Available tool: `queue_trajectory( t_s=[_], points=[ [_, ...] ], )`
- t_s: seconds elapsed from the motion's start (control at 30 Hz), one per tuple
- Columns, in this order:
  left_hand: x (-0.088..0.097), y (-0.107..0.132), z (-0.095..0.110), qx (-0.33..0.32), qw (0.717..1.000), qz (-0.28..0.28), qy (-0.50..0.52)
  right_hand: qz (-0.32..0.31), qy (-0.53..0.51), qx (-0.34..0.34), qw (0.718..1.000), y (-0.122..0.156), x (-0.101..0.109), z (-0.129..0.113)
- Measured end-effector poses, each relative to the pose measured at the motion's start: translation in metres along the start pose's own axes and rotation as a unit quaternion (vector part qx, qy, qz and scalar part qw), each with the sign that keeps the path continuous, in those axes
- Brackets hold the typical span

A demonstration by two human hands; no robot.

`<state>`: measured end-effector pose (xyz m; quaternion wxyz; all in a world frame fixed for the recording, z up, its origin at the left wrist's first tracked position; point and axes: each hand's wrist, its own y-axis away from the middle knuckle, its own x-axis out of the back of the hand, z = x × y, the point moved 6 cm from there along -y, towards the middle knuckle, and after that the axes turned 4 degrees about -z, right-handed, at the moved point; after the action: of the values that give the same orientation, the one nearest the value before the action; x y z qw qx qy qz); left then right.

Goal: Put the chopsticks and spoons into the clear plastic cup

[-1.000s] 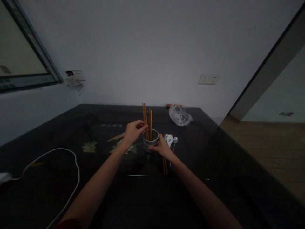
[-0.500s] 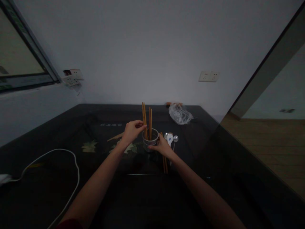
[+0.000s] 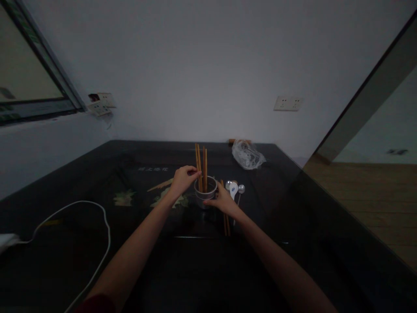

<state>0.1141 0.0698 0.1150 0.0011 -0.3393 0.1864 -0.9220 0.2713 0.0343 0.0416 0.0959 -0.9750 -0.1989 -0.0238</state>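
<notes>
A round metal cup (image 3: 205, 201) stands on the dark table, and my right hand (image 3: 224, 201) is wrapped round its right side. Several wooden chopsticks (image 3: 205, 167) stand upright inside it, leaning on the left part of the rim. My left hand (image 3: 184, 179) pinches the leftmost chopsticks (image 3: 198, 161) just above the rim. Right of the cup, partly behind my right hand, lie more chopsticks (image 3: 227, 225), a white spoon with a blue mark (image 3: 233, 188) and metal spoons (image 3: 241, 189).
A crumpled clear plastic bag (image 3: 248, 155) lies at the back of the table (image 3: 283, 208), by the wall. A white cable (image 3: 108, 230) curves over the table's left side to a white plug block (image 3: 8, 241). Wall sockets (image 3: 288, 103) are above the table.
The chopsticks pinched by my left hand have sunk slightly lower into the cup. My right hand keeps its hold on the cup. The view has shifted a little.
</notes>
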Motion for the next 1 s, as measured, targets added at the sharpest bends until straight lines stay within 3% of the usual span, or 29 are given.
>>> queue_trajectory(
  t_s=[0.23,0.43,0.77,1.0],
  points=[
    [-0.006,-0.002,-0.008,0.004,1.000,0.012,0.024,0.004,0.018,0.007,1.000,0.000,0.002,0.001],
    [-0.006,0.002,-0.001,-0.037,0.998,0.040,-0.022,0.001,0.020,-0.007,1.000,-0.001,0.002,0.001],
    [0.000,0.003,0.004,-0.026,0.999,0.033,-0.001,-0.004,0.032,-0.005,0.999,-0.001,0.002,0.002],
    [-0.007,0.001,-0.001,-0.020,0.999,0.020,0.025,-0.007,0.016,-0.012,1.000,-0.001,0.001,0.004]
  ],
)
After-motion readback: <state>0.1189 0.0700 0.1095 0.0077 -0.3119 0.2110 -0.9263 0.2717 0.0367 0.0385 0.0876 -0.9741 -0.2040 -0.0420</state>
